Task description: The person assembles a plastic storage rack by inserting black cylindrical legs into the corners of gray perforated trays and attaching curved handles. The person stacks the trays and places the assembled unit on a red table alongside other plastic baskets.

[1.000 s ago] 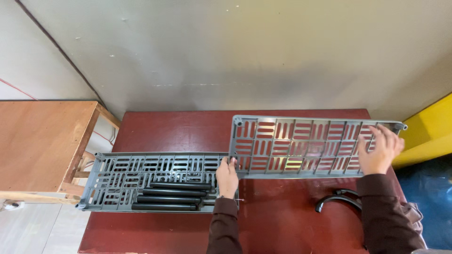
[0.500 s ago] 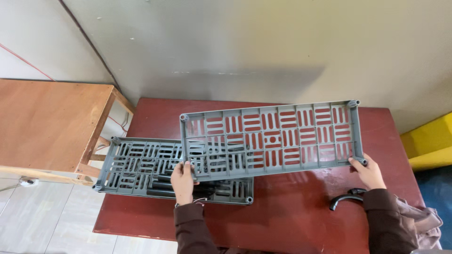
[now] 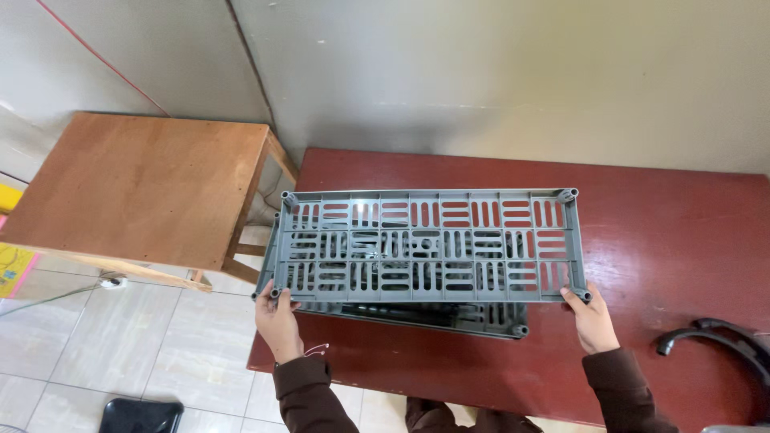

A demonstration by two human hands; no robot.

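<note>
Head view: a grey slotted plastic shelf panel [image 3: 425, 244] is held flat over the dark red worktop [image 3: 666, 232], its long axis running left to right across the picture, roughly parallel to the wall behind. Its broad slotted face points up at the camera, with a round socket at each corner. The left hand [image 3: 278, 318] grips the near left corner, fingers curled up under the edge; the right hand [image 3: 592, 319] closes on the near right corner in the same way. Both wear dark brown sleeves.

Directly beneath lies a second grey shelf panel [image 3: 457, 317], mostly covered by the upper one; only its near edge and near right corner show, with the same left-to-right long axis. The two panels nearly line up, the lower one peeking out toward the person. Whether they touch cannot be told.

A wooden stool [image 3: 140, 188] stands just left of the worktop on the pale tiled floor [image 3: 120, 353]. A black curved part [image 3: 714, 337] lies on the worktop at the far right, well apart from the panels
</note>
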